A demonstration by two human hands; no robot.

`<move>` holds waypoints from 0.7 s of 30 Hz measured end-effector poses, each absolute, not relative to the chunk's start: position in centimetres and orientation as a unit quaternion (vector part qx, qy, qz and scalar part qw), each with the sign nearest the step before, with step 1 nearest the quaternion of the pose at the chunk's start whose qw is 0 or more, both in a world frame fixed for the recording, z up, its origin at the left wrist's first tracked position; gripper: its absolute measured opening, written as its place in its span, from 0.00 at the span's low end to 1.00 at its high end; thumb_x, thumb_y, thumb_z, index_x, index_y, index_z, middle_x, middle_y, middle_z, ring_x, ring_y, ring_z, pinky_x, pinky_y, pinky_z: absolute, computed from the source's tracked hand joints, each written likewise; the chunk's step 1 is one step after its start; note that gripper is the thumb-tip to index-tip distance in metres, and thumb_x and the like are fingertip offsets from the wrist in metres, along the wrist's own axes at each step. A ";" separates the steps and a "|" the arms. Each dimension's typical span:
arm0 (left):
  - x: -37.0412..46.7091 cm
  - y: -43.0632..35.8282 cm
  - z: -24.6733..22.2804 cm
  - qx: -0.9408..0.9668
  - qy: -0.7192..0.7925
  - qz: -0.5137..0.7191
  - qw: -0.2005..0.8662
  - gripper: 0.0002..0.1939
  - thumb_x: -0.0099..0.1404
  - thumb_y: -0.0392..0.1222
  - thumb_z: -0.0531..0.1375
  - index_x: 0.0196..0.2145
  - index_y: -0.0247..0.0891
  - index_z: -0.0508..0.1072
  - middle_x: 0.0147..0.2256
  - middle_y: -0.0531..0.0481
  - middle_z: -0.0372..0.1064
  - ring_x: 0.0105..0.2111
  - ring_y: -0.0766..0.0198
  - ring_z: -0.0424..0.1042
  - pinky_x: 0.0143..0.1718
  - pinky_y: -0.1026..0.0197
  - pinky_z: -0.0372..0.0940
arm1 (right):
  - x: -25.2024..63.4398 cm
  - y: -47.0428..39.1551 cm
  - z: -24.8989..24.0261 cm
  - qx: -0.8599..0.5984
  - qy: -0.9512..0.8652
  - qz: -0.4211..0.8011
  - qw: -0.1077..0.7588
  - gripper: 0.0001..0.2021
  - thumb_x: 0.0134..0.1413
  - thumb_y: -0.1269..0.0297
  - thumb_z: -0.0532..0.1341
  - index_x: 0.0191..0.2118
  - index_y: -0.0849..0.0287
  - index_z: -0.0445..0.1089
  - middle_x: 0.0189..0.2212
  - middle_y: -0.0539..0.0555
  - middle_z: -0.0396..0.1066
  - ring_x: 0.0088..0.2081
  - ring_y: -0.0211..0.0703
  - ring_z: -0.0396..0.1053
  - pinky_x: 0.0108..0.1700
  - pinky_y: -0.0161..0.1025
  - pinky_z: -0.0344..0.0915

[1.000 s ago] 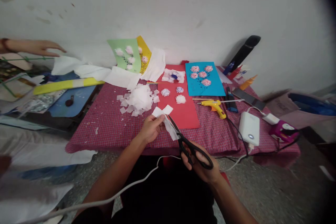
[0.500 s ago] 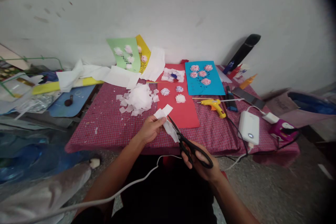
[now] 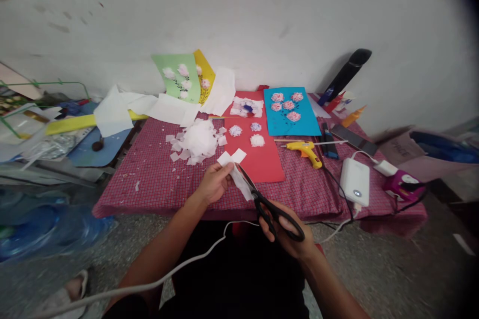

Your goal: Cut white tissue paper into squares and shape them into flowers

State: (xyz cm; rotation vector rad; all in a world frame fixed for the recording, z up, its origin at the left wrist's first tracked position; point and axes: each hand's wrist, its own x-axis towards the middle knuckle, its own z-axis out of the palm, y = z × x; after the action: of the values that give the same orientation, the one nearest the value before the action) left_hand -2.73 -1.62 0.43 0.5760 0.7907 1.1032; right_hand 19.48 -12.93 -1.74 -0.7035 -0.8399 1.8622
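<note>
My left hand [image 3: 216, 182] pinches a strip of thin white tissue paper [image 3: 241, 184] over the table's front edge. Black-handled scissors [image 3: 275, 212] are in my right hand [image 3: 295, 232], fingers through the loops. Their blades point up and left and lie against the strip, close to my left fingertips. A small white paper piece [image 3: 238, 156] shows just beyond the blade tips. Behind my left hand is a heap of cut white paper squares [image 3: 200, 139]. Ahead lies a red sheet [image 3: 264, 167] bearing small ruffled paper flowers [image 3: 257, 140].
A yellow glue gun [image 3: 305, 149] and a white power bank [image 3: 355, 182] lie to the right. A blue card [image 3: 277, 127] with pink flowers and a green card [image 3: 177, 67] stand farther back. Long white paper [image 3: 168, 108] stretches left. A white cable [image 3: 194, 258] crosses my lap.
The strip and scissors have shifted only slightly. At the lower left, another person's leg and foot have moved down and left. The far-left end of the long white paper has swung right.
</note>
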 end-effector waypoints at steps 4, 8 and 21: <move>-2.8 -1.7 -0.1 0.283 0.340 0.505 0.741 0.15 0.57 0.46 0.73 0.37 0.33 0.79 0.34 0.44 0.80 0.30 0.61 0.79 0.33 0.61 0.72 | 19.4 -12.9 -1.7 -0.286 -0.341 0.759 0.475 0.24 0.59 0.51 0.65 0.56 0.58 0.74 0.31 0.57 0.75 0.23 0.40 0.64 0.27 0.38 0.52; -2.9 -1.7 -0.3 0.292 0.336 0.499 0.744 0.15 0.57 0.45 0.72 0.39 0.34 0.79 0.37 0.43 0.81 0.32 0.59 0.79 0.35 0.57 0.73 | 19.3 -12.8 -1.5 -0.289 -0.340 0.758 0.477 0.24 0.58 0.50 0.65 0.55 0.59 0.74 0.30 0.57 0.74 0.23 0.40 0.64 0.26 0.38 0.53; -4.0 -1.3 0.2 0.360 0.415 0.429 0.717 0.17 0.52 0.49 0.74 0.31 0.33 0.78 0.23 0.51 0.73 0.18 0.72 0.65 0.19 0.68 0.54 | 19.7 -12.1 -0.7 -0.276 -0.331 0.773 0.466 0.24 0.56 0.51 0.67 0.54 0.60 0.76 0.28 0.56 0.74 0.22 0.37 0.64 0.26 0.36 0.51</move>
State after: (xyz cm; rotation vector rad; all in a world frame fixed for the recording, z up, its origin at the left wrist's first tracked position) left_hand -4.04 -1.27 0.21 0.7972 0.9195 0.9497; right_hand 19.69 -12.11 -0.68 -0.6772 -0.8125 1.8971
